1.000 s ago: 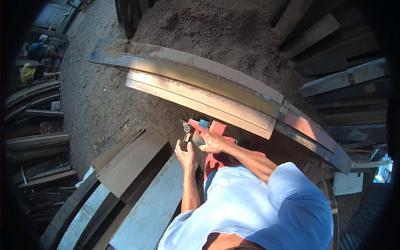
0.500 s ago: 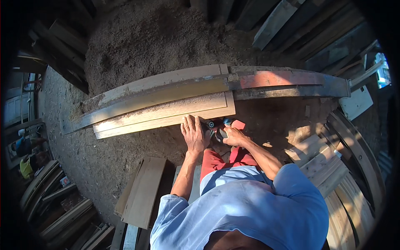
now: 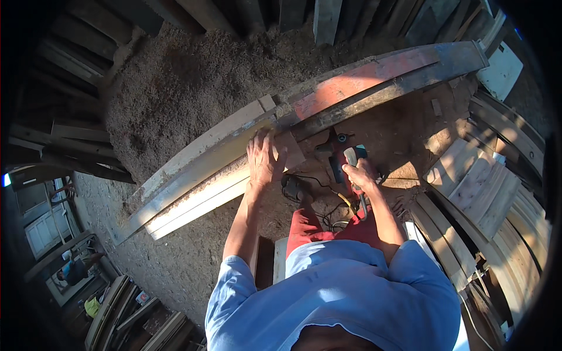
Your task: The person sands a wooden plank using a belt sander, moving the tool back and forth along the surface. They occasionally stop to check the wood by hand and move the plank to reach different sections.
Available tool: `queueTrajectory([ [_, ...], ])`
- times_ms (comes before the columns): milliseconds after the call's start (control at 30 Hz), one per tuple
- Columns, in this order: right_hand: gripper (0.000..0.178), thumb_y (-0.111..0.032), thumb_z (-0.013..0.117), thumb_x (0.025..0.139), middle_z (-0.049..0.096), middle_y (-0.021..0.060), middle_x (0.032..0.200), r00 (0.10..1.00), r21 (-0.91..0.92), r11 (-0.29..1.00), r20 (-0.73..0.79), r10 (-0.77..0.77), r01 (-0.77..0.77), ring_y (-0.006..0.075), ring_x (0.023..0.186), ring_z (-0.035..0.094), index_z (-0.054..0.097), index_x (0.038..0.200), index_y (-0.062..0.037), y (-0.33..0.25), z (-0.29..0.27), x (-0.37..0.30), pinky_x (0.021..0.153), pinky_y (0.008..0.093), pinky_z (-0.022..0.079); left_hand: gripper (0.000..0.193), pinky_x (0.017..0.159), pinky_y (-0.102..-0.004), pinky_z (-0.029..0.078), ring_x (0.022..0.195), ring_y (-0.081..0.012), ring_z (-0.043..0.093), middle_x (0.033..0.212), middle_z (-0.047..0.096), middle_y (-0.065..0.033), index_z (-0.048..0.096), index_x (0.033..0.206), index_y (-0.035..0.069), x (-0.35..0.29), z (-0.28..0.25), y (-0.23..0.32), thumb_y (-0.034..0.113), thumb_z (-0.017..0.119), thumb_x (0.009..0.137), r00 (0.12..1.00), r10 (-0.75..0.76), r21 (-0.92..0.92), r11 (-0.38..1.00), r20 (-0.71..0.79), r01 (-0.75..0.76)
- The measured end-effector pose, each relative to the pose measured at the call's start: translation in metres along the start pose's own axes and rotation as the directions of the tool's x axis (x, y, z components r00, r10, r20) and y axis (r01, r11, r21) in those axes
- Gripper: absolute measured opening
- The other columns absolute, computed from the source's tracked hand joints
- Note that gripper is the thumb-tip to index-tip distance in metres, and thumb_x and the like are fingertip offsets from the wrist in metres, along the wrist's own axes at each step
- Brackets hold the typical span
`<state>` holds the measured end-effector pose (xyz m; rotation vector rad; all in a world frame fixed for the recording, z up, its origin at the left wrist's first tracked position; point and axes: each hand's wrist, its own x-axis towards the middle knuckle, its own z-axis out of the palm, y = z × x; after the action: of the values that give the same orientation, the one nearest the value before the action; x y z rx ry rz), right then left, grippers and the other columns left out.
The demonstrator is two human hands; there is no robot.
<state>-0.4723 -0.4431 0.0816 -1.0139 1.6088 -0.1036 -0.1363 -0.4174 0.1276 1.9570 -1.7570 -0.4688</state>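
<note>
My right hand [image 3: 360,174] is closed round the grey handle of a corded power tool, which looks like an electric hand planer [image 3: 336,162], dark with red and teal parts. It is off the wood, to the right of the board's near end. My left hand [image 3: 264,162] lies with fingers stretched out on the right end of a pale stepped board [image 3: 205,198], reaching toward the yellowish strip [image 3: 234,144] behind it. Shavings lie along the board's step.
A long worn beam with a red-painted face [image 3: 363,82] carries on to the right. The power cord [image 3: 331,188] loops near my feet. Sawdust [image 3: 170,99] covers the ground beyond. Planks [image 3: 486,193] are stacked at the right; a person [image 3: 73,272] is far left.
My right hand has moved the planer right, away from the board's end. My left hand has shifted up onto the board. The view has turned, so the beam now slants up to the right.
</note>
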Motion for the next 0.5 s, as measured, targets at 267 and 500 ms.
queueTrajectory([
  [267, 0.025, -0.023, 0.077, 0.092, 0.055, -0.0038, 0.057, 0.999, 0.450, 0.893, -0.054, 0.006, 0.019, 0.0075, 0.045, 0.048, 0.063, 0.075, -0.0108, 0.077, -0.022, 0.026, 0.042, 0.0301, 0.038, 0.107, 0.120, -0.0641, 0.025, 0.147, -0.0524, 0.036, 0.160, 0.039, -0.0315, 0.033, 0.161, -0.002, 0.031, 0.043, -0.035, 0.077, 0.056, 0.093, 0.998, 0.039, 0.537, 0.842, 0.048, -0.058],
  [500, 0.056, -0.037, 0.073, 0.101, 0.064, 0.0115, 0.124, 0.993, 0.187, 0.977, -0.037, 0.111, -0.103, 0.0176, 0.099, 0.063, 0.057, 0.140, 0.0001, 0.192, -0.059, 0.090, 0.084, 0.0343, 0.051, 0.086, 0.117, -0.0606, 0.031, 0.140, -0.0535, 0.044, 0.153, 0.044, -0.0356, 0.033, 0.159, -0.008, 0.045, 0.043, -0.026, 0.053, 0.057, 0.102, 0.989, 0.109, 0.570, 0.809, 0.101, -0.148],
])
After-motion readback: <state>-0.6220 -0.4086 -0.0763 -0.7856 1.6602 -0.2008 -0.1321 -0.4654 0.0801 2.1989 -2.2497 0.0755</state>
